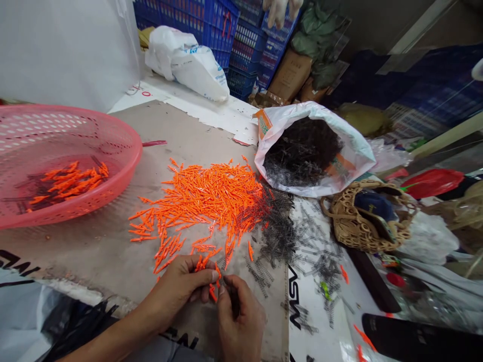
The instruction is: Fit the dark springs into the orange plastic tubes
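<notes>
A wide heap of small orange plastic pins (211, 198) lies on the cardboard-covered table (188, 136). To its right is a pile of thin dark metal springs (279, 229). My left hand (184, 289) is at the near edge of the heap, fingers pinched on several orange pins. My right hand (239, 319) is just beside it, fingers closed round a dark spring, the two hands touching at the fingertips.
A pink perforated basket (113, 151) at the left holds some orange pins and dark pieces. A white bag (350, 146) full of springs lies open at the right, next to a woven basket (362, 226). Blue crates (211, 20) and a white sack (188, 60) stand behind.
</notes>
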{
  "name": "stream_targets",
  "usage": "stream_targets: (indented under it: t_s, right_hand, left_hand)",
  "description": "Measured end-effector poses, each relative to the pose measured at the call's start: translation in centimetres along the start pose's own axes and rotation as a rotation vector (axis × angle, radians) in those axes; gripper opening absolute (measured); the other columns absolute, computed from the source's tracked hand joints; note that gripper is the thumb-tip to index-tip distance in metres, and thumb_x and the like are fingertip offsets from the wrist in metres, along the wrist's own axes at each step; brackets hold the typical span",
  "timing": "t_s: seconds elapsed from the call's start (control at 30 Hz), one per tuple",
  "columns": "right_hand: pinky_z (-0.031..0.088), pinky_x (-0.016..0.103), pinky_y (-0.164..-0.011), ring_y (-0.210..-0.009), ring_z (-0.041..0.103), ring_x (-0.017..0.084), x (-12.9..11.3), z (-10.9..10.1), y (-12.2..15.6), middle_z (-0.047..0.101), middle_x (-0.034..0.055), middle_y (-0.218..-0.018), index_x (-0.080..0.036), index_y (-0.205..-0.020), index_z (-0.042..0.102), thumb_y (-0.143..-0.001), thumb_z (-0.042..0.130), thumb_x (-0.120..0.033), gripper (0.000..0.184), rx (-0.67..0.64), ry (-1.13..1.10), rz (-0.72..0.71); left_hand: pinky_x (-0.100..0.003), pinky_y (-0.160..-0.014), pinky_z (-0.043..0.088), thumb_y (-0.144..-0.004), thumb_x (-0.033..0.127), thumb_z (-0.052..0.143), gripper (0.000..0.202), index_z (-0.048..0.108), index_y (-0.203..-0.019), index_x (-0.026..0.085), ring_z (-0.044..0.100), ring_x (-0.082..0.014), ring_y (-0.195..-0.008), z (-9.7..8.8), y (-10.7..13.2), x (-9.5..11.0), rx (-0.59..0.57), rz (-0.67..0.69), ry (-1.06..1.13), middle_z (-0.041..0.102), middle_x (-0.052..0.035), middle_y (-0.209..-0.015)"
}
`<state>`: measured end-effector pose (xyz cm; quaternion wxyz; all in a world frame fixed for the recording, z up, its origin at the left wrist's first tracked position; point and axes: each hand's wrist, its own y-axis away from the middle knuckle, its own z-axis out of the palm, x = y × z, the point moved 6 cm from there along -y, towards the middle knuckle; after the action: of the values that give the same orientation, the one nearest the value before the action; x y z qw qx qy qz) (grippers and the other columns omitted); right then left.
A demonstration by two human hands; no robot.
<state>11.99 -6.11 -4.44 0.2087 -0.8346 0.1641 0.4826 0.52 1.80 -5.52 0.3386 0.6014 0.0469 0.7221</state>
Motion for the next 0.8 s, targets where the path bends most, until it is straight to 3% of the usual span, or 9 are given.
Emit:
stream_targets:
  t_s: [0.17,0.4,0.63,0.8]
  right_hand:
    - [0.043,0.023,-0.062,-0.067,0.061,0.014,-0.5,0.2,-0.1,0.067,-0.0016,-0.074,-0.024,-0.083,0.067,-0.088,0.053,-0.026,0.015,-0.023,-0.025,-0.030]
    - [0.045,0.022,-0.064,-0.069,0.062,0.013,-0.1,0.6,-0.4,0.067,-0.0014,-0.075,-0.023,-0.084,0.070,-0.089,0.053,-0.028,0.019,-0.115,-0.152,0.040]
    - [0.041,0.021,-0.053,-0.055,0.054,0.012,0.6,0.1,0.2,0.061,-0.0032,-0.061,-0.021,-0.070,0.064,-0.084,0.062,-0.030,0.017,0.028,-0.008,0.076]
    - [0.041,0.021,-0.052,-0.053,0.053,0.012,1.2,0.5,0.2,0.060,-0.0031,-0.059,-0.020,-0.068,0.064,-0.082,0.064,-0.037,0.022,0.012,-0.014,0.140]
  left_hand:
    - [-0.020,-0.041,0.022,-0.072,0.034,0.067,0.026,0.064,-0.056,0.014,0.035,-0.0060,-0.038,0.0,0.0,-0.2,-0.042,0.031,-0.014,0.056,0.0022,-0.041]
    - [-0.020,-0.041,0.021,-0.072,0.034,0.068,0.024,0.065,-0.059,0.015,0.034,-0.0059,-0.038,-0.2,0.1,-0.5,-0.034,0.038,0.002,0.055,0.0032,-0.041]
    - [-0.020,-0.042,0.023,-0.070,0.035,0.071,0.021,0.067,-0.068,0.015,0.040,-0.0074,-0.039,0.1,0.4,-0.7,-0.013,0.020,-0.009,0.057,0.0039,-0.043]
    - [-0.020,-0.042,0.023,-0.069,0.035,0.070,0.020,0.069,-0.069,0.015,0.039,-0.0080,-0.040,0.0,0.6,-0.7,0.015,0.019,-0.027,0.057,0.0041,-0.042]
